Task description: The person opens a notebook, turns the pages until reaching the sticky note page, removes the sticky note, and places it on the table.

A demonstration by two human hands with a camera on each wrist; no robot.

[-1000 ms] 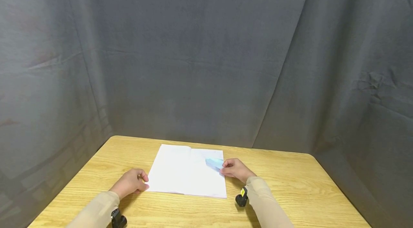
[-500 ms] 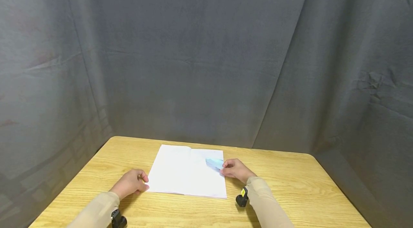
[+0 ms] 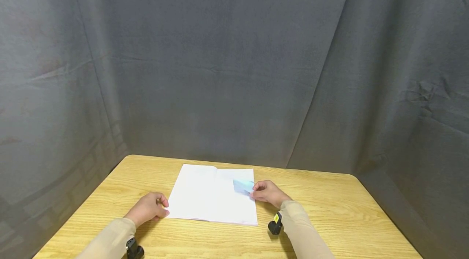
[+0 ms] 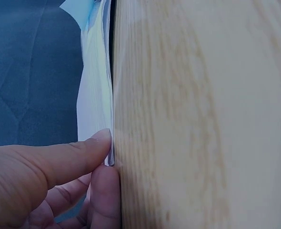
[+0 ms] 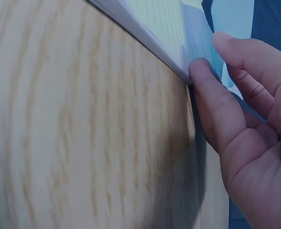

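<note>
An open notebook (image 3: 205, 194) with white lined pages lies on the wooden table. My left hand (image 3: 148, 207) is at its near left corner; in the left wrist view the thumb presses on the page edge and a fingertip sits against it from the other side, pinching the corner. Over the right-hand page is a thin pale blue sheet (image 3: 242, 186), standing up off the paper in the right wrist view. My right hand (image 3: 268, 192) pinches that sheet by its right end, with the thumb right at the notebook's right edge.
The light wood table (image 3: 340, 218) extends on both sides of the notebook. Grey curtains (image 3: 220, 67) hang behind it and along both sides. A small black camera is strapped to each wrist, over beige sleeves (image 3: 304, 230).
The blue sheet has tilted slightly, and its lower left part shows more of its face. Both hands and the notebook have stayed where they were.
</note>
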